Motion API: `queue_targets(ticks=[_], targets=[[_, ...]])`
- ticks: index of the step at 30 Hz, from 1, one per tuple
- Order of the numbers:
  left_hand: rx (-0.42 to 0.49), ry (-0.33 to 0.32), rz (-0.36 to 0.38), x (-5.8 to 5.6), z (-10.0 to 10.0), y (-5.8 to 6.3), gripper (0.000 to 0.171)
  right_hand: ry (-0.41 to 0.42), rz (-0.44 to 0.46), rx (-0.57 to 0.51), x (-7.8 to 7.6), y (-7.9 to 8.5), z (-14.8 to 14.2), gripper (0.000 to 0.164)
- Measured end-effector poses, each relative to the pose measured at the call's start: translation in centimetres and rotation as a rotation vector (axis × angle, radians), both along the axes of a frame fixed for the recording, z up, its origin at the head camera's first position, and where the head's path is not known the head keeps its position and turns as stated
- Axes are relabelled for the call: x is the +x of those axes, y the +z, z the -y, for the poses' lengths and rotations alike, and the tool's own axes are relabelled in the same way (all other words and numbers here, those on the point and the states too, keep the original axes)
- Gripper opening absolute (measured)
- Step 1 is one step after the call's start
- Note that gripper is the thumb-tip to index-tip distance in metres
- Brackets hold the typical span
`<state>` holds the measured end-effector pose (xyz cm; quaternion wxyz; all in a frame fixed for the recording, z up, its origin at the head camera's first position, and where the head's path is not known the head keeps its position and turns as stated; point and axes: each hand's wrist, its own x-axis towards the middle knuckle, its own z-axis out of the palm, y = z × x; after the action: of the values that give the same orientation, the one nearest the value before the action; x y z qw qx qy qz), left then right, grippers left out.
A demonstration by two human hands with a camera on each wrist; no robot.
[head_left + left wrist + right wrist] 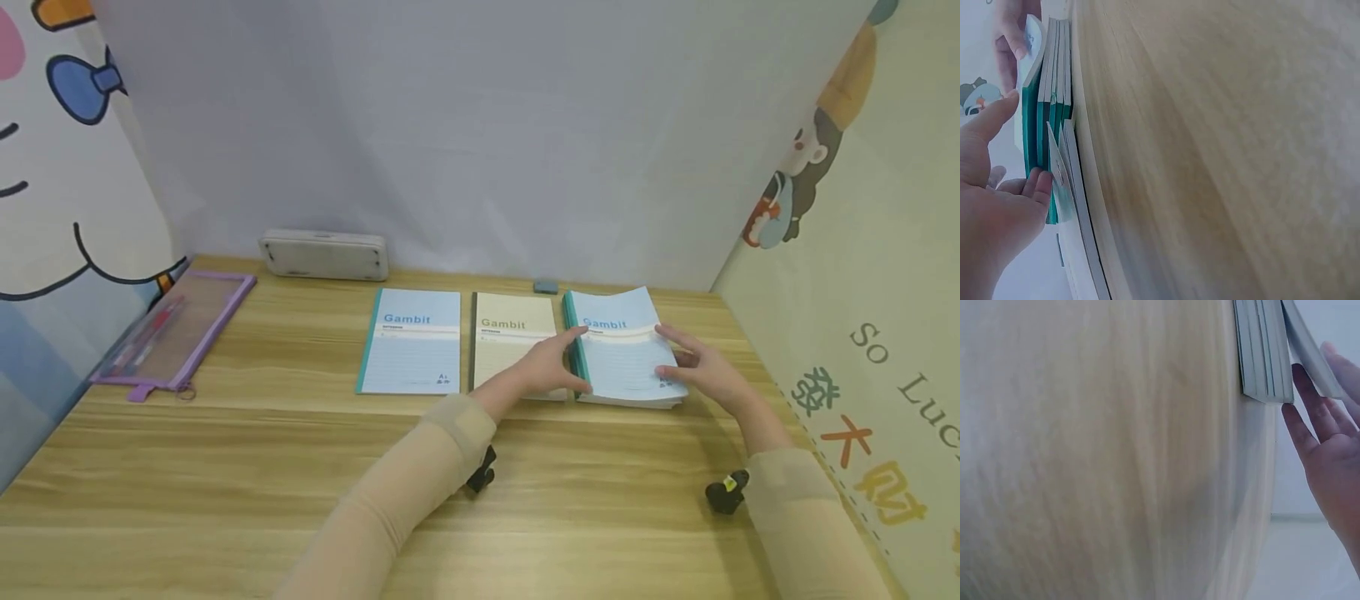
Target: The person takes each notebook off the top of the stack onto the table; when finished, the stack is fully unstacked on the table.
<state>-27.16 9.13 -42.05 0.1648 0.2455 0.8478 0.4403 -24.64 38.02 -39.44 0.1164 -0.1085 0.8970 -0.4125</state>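
Observation:
A stack of notebooks with teal spines lies at the right of the desk. Its top notebook, light blue and marked "Gambit", bows upward at the right side, apart from those below in the right wrist view. My left hand grips this notebook at the spine, its thumb by the near corner and fingertips along the teal edge. From the opposite side my right hand pinches the free edge, with fingers underneath and the thumb above. My left hand partly covers a cream notebook beside the stack.
Left of the cream notebook lies another blue notebook. A small grey-blue block sits behind the notebooks. At the back stands a pale pencil case; a purple-edged mesh pouch with pens lies far left. Printed cloths border the wooden desk.

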Motion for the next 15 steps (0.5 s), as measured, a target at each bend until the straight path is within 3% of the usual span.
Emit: queue_targets(ticks=[8,15], targets=[[0.176,0.071,0.133,0.24,0.06,0.42,0.093,-0.007,-0.015,-0.042,0.04,0.12,0.15,0.078],[0.262,0.184,0.133,0.13,0.17,0.61,0.088,-0.019,-0.001,-0.099,0.24,0.78,0.95,0.082]])
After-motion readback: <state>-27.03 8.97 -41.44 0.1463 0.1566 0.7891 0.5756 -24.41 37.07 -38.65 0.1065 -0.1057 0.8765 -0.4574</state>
